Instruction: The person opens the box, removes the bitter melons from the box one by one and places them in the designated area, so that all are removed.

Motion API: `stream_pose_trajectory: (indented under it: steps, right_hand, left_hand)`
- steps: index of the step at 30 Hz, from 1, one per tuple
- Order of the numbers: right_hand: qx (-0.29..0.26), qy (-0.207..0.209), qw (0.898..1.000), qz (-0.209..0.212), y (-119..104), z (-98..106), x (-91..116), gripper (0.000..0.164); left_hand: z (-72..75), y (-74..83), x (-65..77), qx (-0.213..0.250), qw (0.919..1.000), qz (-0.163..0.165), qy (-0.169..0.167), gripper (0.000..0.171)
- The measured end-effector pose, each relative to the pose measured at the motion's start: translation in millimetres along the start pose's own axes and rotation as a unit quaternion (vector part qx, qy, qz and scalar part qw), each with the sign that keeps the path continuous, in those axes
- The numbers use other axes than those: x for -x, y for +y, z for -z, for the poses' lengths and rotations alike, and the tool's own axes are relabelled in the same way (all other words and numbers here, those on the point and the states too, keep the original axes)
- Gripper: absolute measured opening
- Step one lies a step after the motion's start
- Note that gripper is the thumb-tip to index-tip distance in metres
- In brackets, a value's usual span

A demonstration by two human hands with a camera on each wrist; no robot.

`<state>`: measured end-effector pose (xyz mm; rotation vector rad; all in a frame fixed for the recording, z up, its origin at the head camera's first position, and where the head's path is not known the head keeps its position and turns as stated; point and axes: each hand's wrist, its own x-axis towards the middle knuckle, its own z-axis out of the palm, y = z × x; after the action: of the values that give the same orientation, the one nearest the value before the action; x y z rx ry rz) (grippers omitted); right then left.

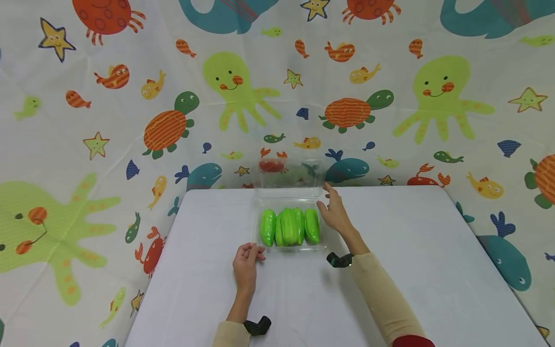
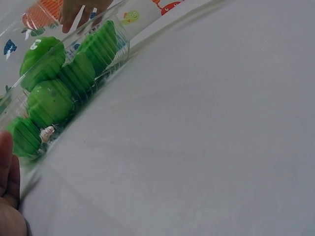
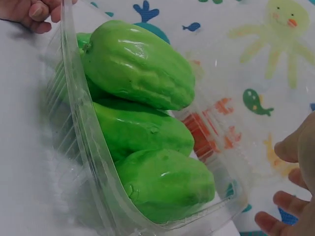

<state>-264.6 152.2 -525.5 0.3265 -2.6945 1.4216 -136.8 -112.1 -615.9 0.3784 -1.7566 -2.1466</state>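
Lid of clear plastic (image 1: 290,185) open at 12 o'clock of clear rectangular plastic tray (image 1: 299,248); glossy green oblong fruits (image 1: 289,227) inside. Right hand (image 1: 336,212) at 3 o'clock: released, fingers spread near lid. Left hand (image 1: 246,262) at 8 o'clock, can't tell if pinching. Probably closing step; next should need lid folded toward 6 o'clock.

Some fruits (image 3: 147,130) are half hidden from my distant seat.
In the right wrist view, the uppermost fruit covers much of those behind it, and the bottom edge cuts the box (image 3: 84,108). There also, the right edge cuts the right hand (image 1: 335,212). The left hand (image 1: 246,265) is cut in its own view; whether it touches the box, I cannot tell.
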Motion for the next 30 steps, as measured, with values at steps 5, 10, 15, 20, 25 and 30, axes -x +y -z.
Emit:
stream_pose_trajectory:
  steps: [5, 10, 15, 20, 25, 30]
  right_hand:
    - [-0.013, -0.007, 1.0, -0.002, 3, 0, -1, 0.066]
    - [-0.032, -0.021, 0.999, -0.005, 7, 0, -4, 0.067]
    - [-0.051, -0.044, 0.998, -0.01, 13, -1, -9, 0.065]
    - [-0.058, -0.055, 0.997, -0.004, 19, -2, -11, 0.061]
    - [-0.051, -0.059, 0.997, -0.01, 28, -6, -12, 0.061]
    - [-0.051, -0.058, 0.997, -0.017, 33, -9, -13, 0.061]
  left_hand:
    - [0.5, 0.2, 1.0, -0.006, 1.0, 0.0, -0.004, 0.01]
    - [1.0, 0.4, 1.2, -0.011, 0.9999, 0.003, -0.003, 0.013]
    - [1.2, 0.6, 2.0, -0.018, 0.9998, 0.003, -0.001, 0.015]
    - [0.0, 1.2, 2.6, -0.01, 1.0, 0.001, 0.002, 0.011]
    - [-0.7, 2.3, 2.9, -0.005, 1.0, -0.002, 0.0, 0.01]
    - [0.0, 2.7, 2.6, -0.009, 1.0, -0.002, -0.001, 0.009]
